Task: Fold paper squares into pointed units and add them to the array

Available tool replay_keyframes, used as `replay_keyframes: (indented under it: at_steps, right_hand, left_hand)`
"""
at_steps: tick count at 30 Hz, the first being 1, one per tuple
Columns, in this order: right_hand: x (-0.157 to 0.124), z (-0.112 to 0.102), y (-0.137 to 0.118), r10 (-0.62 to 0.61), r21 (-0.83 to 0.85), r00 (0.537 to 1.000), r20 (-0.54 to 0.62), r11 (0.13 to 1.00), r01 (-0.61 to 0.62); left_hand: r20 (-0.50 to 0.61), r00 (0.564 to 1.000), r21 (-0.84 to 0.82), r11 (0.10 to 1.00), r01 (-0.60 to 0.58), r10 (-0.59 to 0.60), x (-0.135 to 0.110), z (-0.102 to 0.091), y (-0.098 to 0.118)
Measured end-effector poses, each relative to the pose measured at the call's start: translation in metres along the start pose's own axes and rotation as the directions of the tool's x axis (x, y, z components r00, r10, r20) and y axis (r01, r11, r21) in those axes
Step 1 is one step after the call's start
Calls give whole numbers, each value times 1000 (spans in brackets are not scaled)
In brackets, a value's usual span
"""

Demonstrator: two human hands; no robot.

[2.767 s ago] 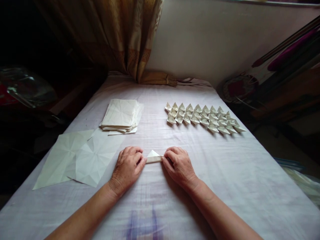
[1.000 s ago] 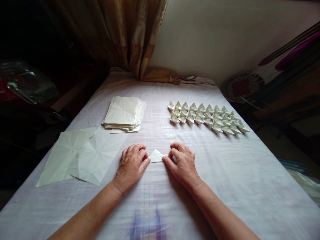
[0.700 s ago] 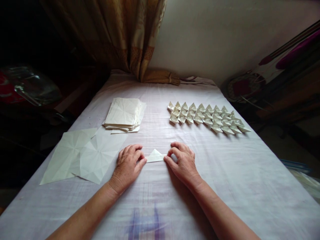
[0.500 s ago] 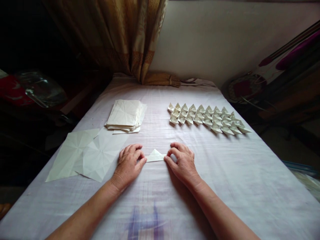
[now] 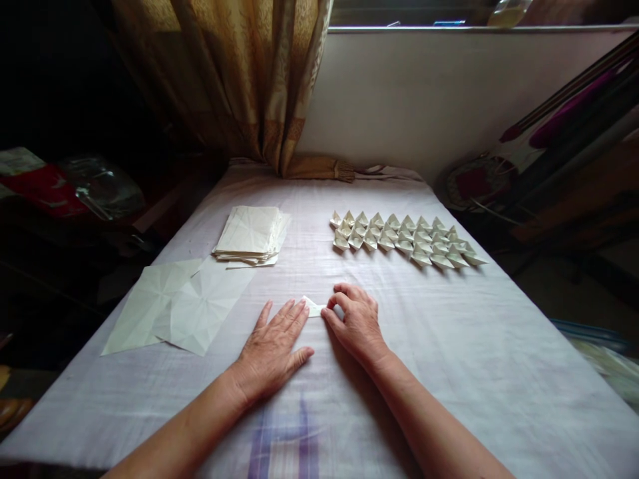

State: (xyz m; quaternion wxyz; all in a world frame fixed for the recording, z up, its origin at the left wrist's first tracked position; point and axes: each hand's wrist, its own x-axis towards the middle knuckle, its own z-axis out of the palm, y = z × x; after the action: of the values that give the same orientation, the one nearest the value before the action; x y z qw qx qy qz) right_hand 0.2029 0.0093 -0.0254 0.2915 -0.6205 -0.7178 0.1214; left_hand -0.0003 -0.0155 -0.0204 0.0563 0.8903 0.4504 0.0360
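Observation:
A small folded paper piece (image 5: pixel 315 311) with a pointed middle lies flat on the cloth-covered table (image 5: pixel 449 372). My left hand (image 5: pixel 276 334) rests flat with its fingers spread, and its fingertips cover the left part of the paper. At the right end, my right hand (image 5: pixel 355 315) pinches the paper between thumb and forefinger. Two creased unfolded sheets (image 5: pixel 200 313) overlap to the left of my left hand. Beyond them stands a stack of creased paper (image 5: pixel 248 229). Rows of small folded paper boats (image 5: pixel 399 234) stand at the back right.
A gold curtain (image 5: pixel 272 100) hangs onto the far edge of the table, against a pale wall (image 5: pixel 399 100). Off the left side, in shadow, are a red item (image 5: pixel 44 189) and a clear plastic package (image 5: pixel 112 193).
My left hand has gone from pinching the paper's left end to lying flat with its fingertips over it. My right hand still pinches the right end. The view has tilted up slightly.

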Motion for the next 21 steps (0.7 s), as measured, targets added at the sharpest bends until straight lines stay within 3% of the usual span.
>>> replay_keyframes:
  at_steps: [8, 12, 16, 21]
  right_hand:
    - [0, -1, -2, 12, 3, 1000, 11, 1000, -12]
    - [-1, 0, -1, -17, -14, 1000, -8, 1000, 17]
    - [-3, 1, -2, -78, -49, 997, 5, 996, 78]
    - [-4, 2, -5, -143, -84, 990, 12, 986, 144]
  left_hand:
    - [43, 997, 24, 998, 58, -59, -18, -17, -23]
    - [-68, 997, 48, 998, 50, -47, -14, -22, -22]
    - [-202, 978, 12, 998, 58, -54, 8, -26, -17]
    - [-134, 946, -117, 953, 279, -294, 34, -27, -9]
